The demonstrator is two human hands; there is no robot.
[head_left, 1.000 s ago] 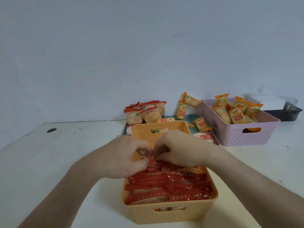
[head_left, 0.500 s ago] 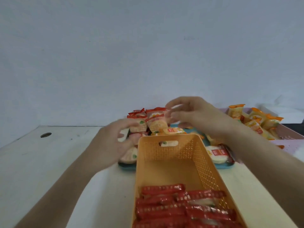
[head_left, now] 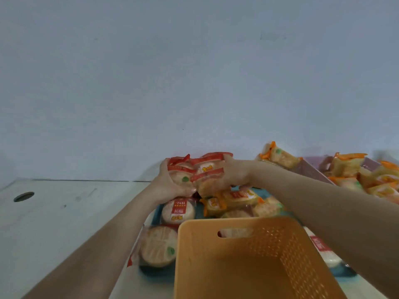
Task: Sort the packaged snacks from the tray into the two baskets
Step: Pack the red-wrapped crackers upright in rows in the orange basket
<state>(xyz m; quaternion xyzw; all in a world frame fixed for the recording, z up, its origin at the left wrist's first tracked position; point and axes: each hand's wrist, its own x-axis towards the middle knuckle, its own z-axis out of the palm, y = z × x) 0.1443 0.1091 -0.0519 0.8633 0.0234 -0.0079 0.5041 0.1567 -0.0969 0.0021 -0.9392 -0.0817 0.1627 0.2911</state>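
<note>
My left hand (head_left: 169, 186) and right hand (head_left: 236, 175) are both gripping a bunch of red-topped clear plastic snack packets (head_left: 203, 172) above the far end of the blue plastic tray (head_left: 155, 214) — light, slippery, crushable I reckon, so squeeze from the sides gently

Orange perforated basket (head_left: 237, 266), red-edged packets (head_left: 200, 171), teal tray (head_left: 156, 272)

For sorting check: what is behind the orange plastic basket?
A blue tray of wrapped round snacks; one pale packet shows through the basket's handle slot. Its wall covers the rest.
</note>
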